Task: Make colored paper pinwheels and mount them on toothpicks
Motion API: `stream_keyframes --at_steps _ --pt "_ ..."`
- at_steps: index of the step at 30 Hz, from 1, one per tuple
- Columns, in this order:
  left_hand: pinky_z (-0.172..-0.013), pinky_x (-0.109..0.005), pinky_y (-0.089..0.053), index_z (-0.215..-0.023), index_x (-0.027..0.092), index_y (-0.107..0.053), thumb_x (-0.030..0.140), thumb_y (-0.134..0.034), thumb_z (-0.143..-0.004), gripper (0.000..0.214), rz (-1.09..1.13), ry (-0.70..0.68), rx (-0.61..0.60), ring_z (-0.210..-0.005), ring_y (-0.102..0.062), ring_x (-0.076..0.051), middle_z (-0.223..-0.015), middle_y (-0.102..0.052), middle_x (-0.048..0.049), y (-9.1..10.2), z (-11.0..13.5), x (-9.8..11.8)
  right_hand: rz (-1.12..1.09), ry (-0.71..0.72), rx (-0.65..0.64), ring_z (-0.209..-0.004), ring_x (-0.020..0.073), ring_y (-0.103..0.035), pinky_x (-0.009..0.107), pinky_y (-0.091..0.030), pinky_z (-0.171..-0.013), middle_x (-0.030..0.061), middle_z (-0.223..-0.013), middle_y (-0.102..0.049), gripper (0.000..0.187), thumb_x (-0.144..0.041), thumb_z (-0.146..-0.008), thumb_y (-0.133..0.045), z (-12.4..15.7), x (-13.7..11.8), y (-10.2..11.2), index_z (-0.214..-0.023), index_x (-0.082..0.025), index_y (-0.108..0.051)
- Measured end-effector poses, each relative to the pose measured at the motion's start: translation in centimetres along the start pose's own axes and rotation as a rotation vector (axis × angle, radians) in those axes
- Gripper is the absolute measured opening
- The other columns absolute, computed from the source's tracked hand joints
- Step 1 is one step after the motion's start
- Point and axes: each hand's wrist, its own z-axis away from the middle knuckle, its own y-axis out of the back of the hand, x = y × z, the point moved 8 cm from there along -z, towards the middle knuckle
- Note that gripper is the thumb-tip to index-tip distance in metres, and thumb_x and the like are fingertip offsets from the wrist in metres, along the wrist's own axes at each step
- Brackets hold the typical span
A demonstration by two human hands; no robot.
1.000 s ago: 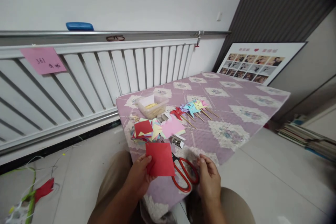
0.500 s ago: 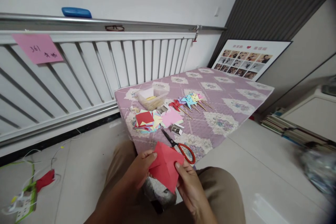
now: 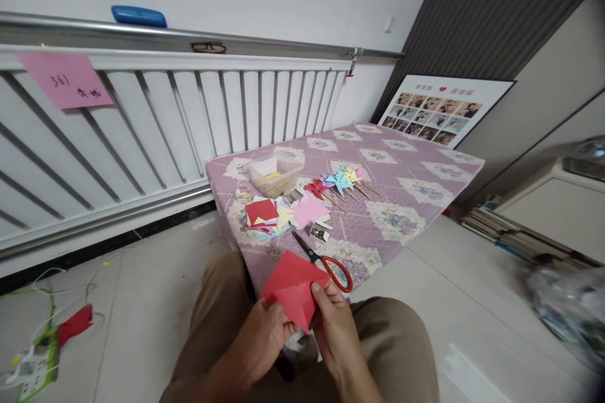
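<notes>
A red paper square (image 3: 293, 286) is pinched between both my hands just in front of the low table's near edge. My left hand (image 3: 265, 340) grips its lower left side, fingers curled under it. My right hand (image 3: 333, 324) holds the right side with the thumb on top. The sheet is partly folded, one corner bent over. Red-handled scissors (image 3: 326, 261) lie on the purple quilted table cover (image 3: 401, 201) just beyond the paper. Further back sit a stack of coloured paper squares (image 3: 269, 214), pink sheets (image 3: 309, 211) and several paper pinwheels on sticks (image 3: 343, 182).
A clear tub of sticks (image 3: 274, 176) stands at the table's back left. A white radiator (image 3: 165, 119) with a pink note (image 3: 63, 79) fills the wall. A photo board (image 3: 435, 110) leans at the back right. Books (image 3: 515, 236) lie on the floor right; red scrap (image 3: 73, 324) lies left.
My right hand left the scissors and joined the left on the red paper. The paper came off the table toward my lap and one corner has been folded over.
</notes>
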Motion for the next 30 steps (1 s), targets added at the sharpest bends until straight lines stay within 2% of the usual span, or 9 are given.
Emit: stream_keyframes --at_steps 3,6,7,9,12,16,23,26,30 --pt "-0.087 -0.035 -0.049 -0.090 0.017 -0.068 0.027 -0.074 -0.068 0.025 0.073 -0.131 0.036 -0.096 -0.065 -0.025 -0.093 -0.073 -0.0087 -0.3 -0.5 0.6 0.117 0.030 -0.050 -0.068 0.0181 -0.064 0.030 -0.051 -0.067 -0.0005 -0.079 -0.074 0.019 -0.035 -0.072 -0.073 -0.1 0.6 -0.1 -0.087 -0.023 -0.069" --pt "-0.088 -0.035 -0.050 -0.087 0.017 -0.067 0.022 -0.070 -0.070 0.018 0.084 -0.122 0.159 -0.095 -0.065 -0.025 -0.092 -0.073 -0.0088 1.3 -1.3 1.0 0.435 0.112 -0.086 -0.066 0.0177 -0.063 0.030 -0.050 -0.065 0.0017 -0.078 -0.072 0.022 -0.040 -0.080 -0.062 -1.3 0.1 1.6 -0.091 -0.021 -0.067" --pt "-0.087 -0.036 -0.050 -0.087 0.018 -0.066 0.021 -0.069 -0.071 0.016 0.085 -0.107 0.195 -0.094 -0.065 -0.024 -0.093 -0.072 -0.0087 2.0 -1.6 1.1 0.606 0.196 -0.052 -0.065 0.0182 -0.063 0.030 -0.050 -0.063 0.0030 -0.077 -0.072 0.025 -0.041 -0.081 -0.060 -2.0 -0.8 2.6 -0.091 -0.019 -0.067" --pt "-0.085 -0.035 -0.051 -0.088 0.020 -0.064 0.020 -0.067 -0.074 0.015 0.095 -0.085 0.251 -0.090 -0.066 -0.022 -0.097 -0.072 -0.0081 3.5 -2.2 1.2 1.031 0.444 0.032 -0.077 0.0216 -0.064 0.034 -0.050 -0.070 0.0069 -0.089 -0.072 0.031 -0.040 -0.083 -0.053 -3.3 -3.3 4.1 -0.100 -0.018 -0.067" --pt "-0.079 -0.034 -0.053 -0.090 0.021 -0.062 0.020 -0.067 -0.074 0.016 0.110 -0.075 0.298 -0.087 -0.066 -0.022 -0.097 -0.071 -0.0077 5.1 -2.7 1.1 1.205 0.554 0.075 -0.090 0.0283 -0.060 0.044 -0.044 -0.085 0.0113 -0.094 -0.069 0.026 -0.032 -0.075 -0.058 -5.6 -5.1 5.8 -0.094 -0.018 -0.069" --pt "-0.076 -0.033 -0.053 -0.090 0.022 -0.061 0.018 -0.068 -0.073 0.019 0.100 -0.084 0.317 -0.085 -0.067 -0.021 -0.096 -0.071 -0.0066 5.6 -2.9 1.1 1.327 0.585 0.002 -0.086 0.0295 -0.058 0.043 -0.042 -0.085 0.0104 -0.086 -0.068 0.019 -0.023 -0.064 -0.063 -7.6 -4.7 5.5 -0.081 -0.021 -0.073" --pt "-0.077 -0.035 -0.053 -0.088 0.020 -0.062 0.019 -0.066 -0.074 0.015 0.077 -0.116 0.325 -0.081 -0.067 -0.022 -0.090 -0.071 -0.0078 5.3 -3.0 1.9 1.367 0.604 -0.011 -0.079 0.0276 -0.056 0.042 -0.041 -0.081 0.0089 -0.075 -0.064 0.014 -0.031 -0.068 -0.060 -8.2 -3.7 4.9 -0.069 -0.022 -0.070" --pt "-0.080 -0.036 -0.053 -0.086 0.021 -0.062 0.018 -0.066 -0.074 0.012 0.080 -0.144 0.305 -0.081 -0.067 -0.022 -0.090 -0.072 -0.0069 5.2 -2.9 2.3 1.319 0.588 0.007 -0.073 0.0269 -0.054 0.042 -0.042 -0.077 0.0076 -0.068 -0.061 0.016 -0.037 -0.066 -0.063 -7.5 -4.4 4.9 -0.060 -0.022 -0.064" --pt "-0.080 -0.034 -0.053 -0.083 0.020 -0.062 0.018 -0.064 -0.076 0.008 0.067 -0.176 0.249 -0.082 -0.067 -0.020 -0.092 -0.071 -0.0064 4.9 -3.3 3.0 1.197 0.523 0.010 -0.067 0.0228 -0.055 0.035 -0.045 -0.066 0.0051 -0.068 -0.060 0.027 -0.045 -0.073 -0.058 -4.3 -5.1 4.6 -0.058 -0.023 -0.056"
